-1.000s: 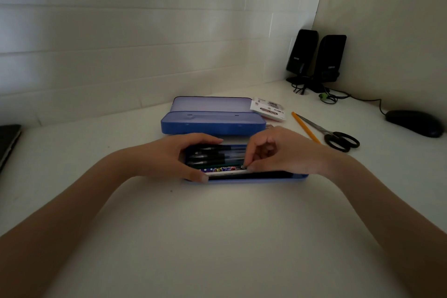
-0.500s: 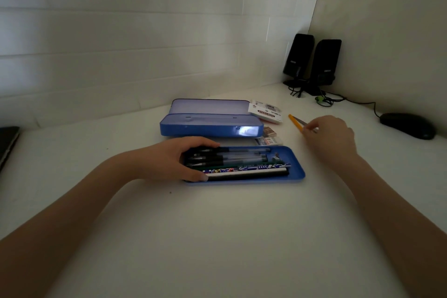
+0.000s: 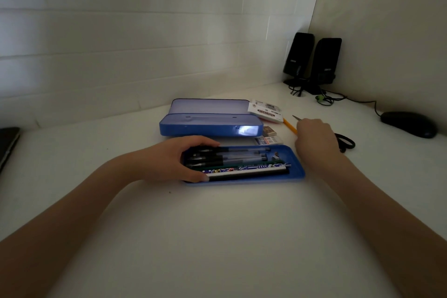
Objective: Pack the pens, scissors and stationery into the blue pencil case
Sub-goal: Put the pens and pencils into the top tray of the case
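Note:
The blue pencil case tray [image 3: 297, 172] lies open in front of me, with several pens [image 3: 242, 155] and a patterned ruler-like stick [image 3: 244, 169] side by side inside. My left hand [image 3: 167, 159] grips the tray's left end, thumb on the far rim and fingers on the near rim. My right hand [image 3: 314, 136] is curled, knuckles up, over the scissors [image 3: 347, 143] and the yellow pencil [image 3: 288, 124]. The scissors' tip and black handles stick out on either side of it. What its fingers touch is hidden.
The case's other blue halves [image 3: 210, 126] sit behind the tray. A sticky-note pack [image 3: 266, 113] and two small erasers [image 3: 269, 135] lie beside them. Two black speakers [image 3: 312, 63] with cables and a mouse [image 3: 408, 124] stand at the right, and a dark laptop edge [image 3: 7, 145] at the left.
My right hand left the tray and went right and back to the scissors and pencil, where it has stayed for half a second. My left hand stays on the tray's left end.

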The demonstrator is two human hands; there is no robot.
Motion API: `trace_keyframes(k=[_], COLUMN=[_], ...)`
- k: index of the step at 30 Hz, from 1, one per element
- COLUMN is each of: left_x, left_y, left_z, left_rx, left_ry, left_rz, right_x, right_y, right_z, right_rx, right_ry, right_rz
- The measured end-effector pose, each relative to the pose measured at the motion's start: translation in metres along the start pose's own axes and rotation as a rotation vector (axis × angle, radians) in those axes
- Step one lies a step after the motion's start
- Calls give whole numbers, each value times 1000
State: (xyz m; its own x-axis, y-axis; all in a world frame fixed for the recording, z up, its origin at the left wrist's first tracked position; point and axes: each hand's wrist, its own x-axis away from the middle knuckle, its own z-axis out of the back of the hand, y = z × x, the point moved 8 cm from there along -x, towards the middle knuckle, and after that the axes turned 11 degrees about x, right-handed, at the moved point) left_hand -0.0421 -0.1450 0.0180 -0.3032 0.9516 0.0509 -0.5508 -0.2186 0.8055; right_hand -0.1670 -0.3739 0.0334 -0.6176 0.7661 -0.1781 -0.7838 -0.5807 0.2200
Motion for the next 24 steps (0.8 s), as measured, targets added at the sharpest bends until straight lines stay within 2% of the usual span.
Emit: trace_keyframes(k=[3,6,8,10,13,16,21,24], left_x=[0,0,0,0,0,0,2,8], left_y=[-1,-1,-1,-2,-2,-4,-5,-4], left_z=[0,0,0,1,1,2,5,9], left_rx=[3,7,5,3,10,31,32,66], left_ry=[0,-13,-14,-11,-11,-28,-108,-158], left_rz=[9,19,26,34,36,47,79,105], right_x=[3,8,13,23,50,73,84,87], right_y=[15,31,27,8,-32,-60,-76,-79], right_z=[9,26,42,60,75,72,59,56], right_rx=[-175,-537,-793,-917,-888,-808,-715,-667], right_ry=[46,122,174,155,15,-117,-249,-257], right_rz=[-41,-76,8,195,543,746,848,878])
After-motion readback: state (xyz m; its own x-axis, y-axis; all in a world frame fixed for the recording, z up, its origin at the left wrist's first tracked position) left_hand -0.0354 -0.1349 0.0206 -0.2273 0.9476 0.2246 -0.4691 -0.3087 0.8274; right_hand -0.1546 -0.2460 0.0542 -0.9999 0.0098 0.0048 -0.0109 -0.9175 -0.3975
